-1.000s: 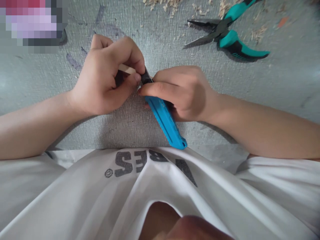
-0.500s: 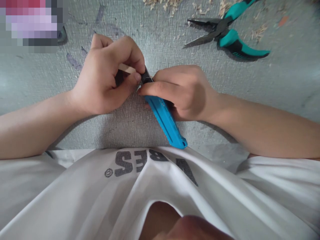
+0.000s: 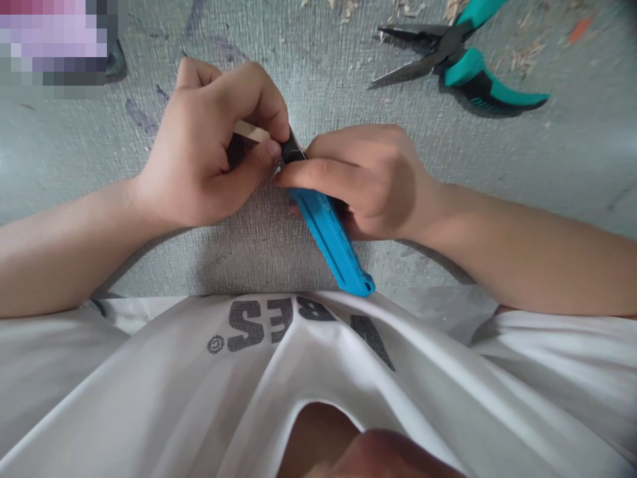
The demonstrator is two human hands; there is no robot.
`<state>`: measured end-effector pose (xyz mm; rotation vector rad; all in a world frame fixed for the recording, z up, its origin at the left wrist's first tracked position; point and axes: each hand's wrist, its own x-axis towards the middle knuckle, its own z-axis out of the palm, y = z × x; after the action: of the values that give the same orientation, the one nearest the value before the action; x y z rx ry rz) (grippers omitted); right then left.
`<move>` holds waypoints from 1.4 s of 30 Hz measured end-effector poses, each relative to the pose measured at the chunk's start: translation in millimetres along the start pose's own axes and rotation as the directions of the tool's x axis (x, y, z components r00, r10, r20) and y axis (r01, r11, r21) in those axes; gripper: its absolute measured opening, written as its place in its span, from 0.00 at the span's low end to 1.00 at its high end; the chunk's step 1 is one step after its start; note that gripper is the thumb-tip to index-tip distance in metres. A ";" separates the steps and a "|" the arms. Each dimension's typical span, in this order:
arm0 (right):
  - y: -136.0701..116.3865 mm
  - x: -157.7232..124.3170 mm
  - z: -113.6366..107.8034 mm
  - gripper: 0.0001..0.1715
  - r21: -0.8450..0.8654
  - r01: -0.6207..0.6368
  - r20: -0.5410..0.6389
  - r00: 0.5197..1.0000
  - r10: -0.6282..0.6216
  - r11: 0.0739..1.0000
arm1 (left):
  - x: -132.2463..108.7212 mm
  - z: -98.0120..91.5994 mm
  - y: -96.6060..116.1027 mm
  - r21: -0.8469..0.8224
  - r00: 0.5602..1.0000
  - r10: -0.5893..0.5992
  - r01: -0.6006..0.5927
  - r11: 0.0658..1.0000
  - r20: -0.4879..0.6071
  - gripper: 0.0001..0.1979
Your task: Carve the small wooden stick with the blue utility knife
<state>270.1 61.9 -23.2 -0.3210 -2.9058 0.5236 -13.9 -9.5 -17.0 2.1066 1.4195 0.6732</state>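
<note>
Head | left hand pinched on one stick | right hand curled round one cutter | pliers: one

muted light, soft shadows, pixelated upper-left corner

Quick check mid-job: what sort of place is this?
Probably a workbench or craft table: open pliers lie on the gray surface, near pale shavings, likely wood, and the right hand holds a blue-handled tool.

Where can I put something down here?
There's room on the grey tabletop between the pliers and right forearm, and beyond the left forearm. It's crowded around the left hand, right hand, pale stick and blue tool, and by the shavings.
</note>
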 end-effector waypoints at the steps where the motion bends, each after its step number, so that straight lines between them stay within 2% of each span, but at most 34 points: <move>1: -0.3 0.5 -0.1 0.29 0.006 -0.010 0.024 1.000 0.010 1.000 | 0.0 0.3 -0.1 0.003 1.000 0.000 0.000 1.000 0.001 0.22; 9: 1.0 0.2 0.6 0.33 0.029 -0.035 0.094 0.995 0.032 0.999 | 0.5 0.0 1.8 0.008 0.999 -0.027 0.026 1.000 0.038 0.24; 16: 2.4 -2.6 1.7 0.24 -0.035 0.052 -0.106 0.993 -0.055 0.998 | 2.7 -2.4 1.4 0.038 0.999 -0.019 0.017 0.999 0.051 0.27; 24: 0.5 0.3 0.3 0.18 -0.085 0.068 -0.162 0.984 -0.081 0.994 | 2.2 -2.3 2.9 0.041 1.000 0.004 -0.005 0.999 0.028 0.18; 30: 1.0 0.4 1.5 0.17 -0.058 0.085 -0.207 0.974 -0.095 0.995 | 4.9 -2.1 5.5 0.020 0.998 -0.015 0.014 1.000 0.054 0.18; 35: 0.0 1.7 2.4 0.15 -0.077 0.080 -0.248 0.964 -0.097 0.994 | 4.9 -2.9 7.6 0.041 0.999 -0.027 0.026 0.999 0.027 0.17; 42: 0.7 1.1 2.2 0.17 -0.065 0.085 -0.224 0.970 -0.098 0.994 | 2.4 -3.6 3.3 0.049 0.999 -0.006 0.003 0.999 0.047 0.19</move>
<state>268.7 62.1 -25.4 -0.2351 -2.7009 0.3669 -13.2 -7.9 -11.9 2.1415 1.4284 0.5894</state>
